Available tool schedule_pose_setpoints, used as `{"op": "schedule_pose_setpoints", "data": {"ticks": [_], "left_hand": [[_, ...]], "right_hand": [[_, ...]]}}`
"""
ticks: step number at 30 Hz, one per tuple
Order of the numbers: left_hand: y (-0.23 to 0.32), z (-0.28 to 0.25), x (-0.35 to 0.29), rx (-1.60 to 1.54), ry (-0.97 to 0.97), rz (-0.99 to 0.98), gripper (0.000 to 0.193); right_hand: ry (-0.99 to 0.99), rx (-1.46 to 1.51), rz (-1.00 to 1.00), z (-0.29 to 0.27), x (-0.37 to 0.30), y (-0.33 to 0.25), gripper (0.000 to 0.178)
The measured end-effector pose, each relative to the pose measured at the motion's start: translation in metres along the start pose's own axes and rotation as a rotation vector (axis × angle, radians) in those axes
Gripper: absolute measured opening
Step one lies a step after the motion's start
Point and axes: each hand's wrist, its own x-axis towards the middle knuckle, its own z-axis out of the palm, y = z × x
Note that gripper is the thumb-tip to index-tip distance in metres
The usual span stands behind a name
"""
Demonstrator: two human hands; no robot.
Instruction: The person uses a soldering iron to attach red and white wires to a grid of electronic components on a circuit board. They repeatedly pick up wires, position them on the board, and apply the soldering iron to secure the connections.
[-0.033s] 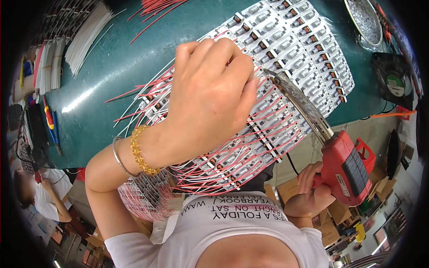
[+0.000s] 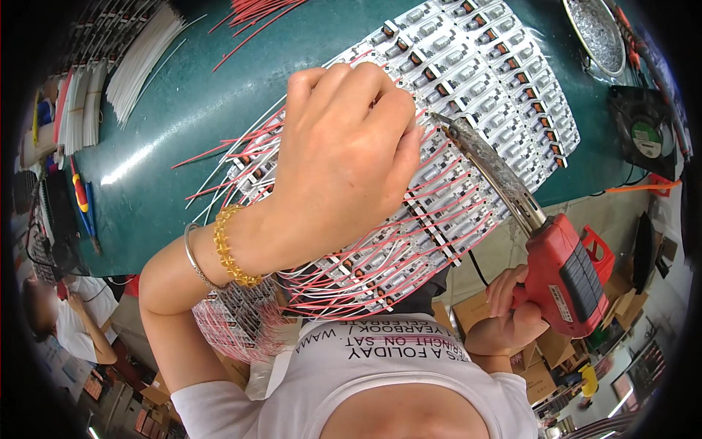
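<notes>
One head-worn fisheye view looks steeply down, close over the green table (image 2: 168, 124)

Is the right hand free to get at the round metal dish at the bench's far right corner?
Probably not: the right hand is wrapped around the red soldering gun, and the metal dish sits beyond the panel of small boards.

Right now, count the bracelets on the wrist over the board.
2. A yellow beaded bracelet circles the left hand's wrist, and a thin silver bangle sits beside it, farther up the forearm. The right hand's wrist is partly hidden, so more could be there.
</notes>
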Motion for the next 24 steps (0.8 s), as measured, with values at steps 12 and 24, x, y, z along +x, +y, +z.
{"op": "schedule_pose_setpoints", "data": {"ticks": [12, 24], "left_hand": [[-0.001, -0.002, 0.002, -0.005, -0.024, 0.001, 0.014], [0.01, 0.004, 0.0, 0.041, -0.045, 0.004, 0.013]], "right_hand": [[0.023, 0.09, -0.023, -0.003, -0.004, 0.006, 0.083], [0.064, 0.091, 0.03, -0.007, -0.009, 0.001, 0.082]]}}
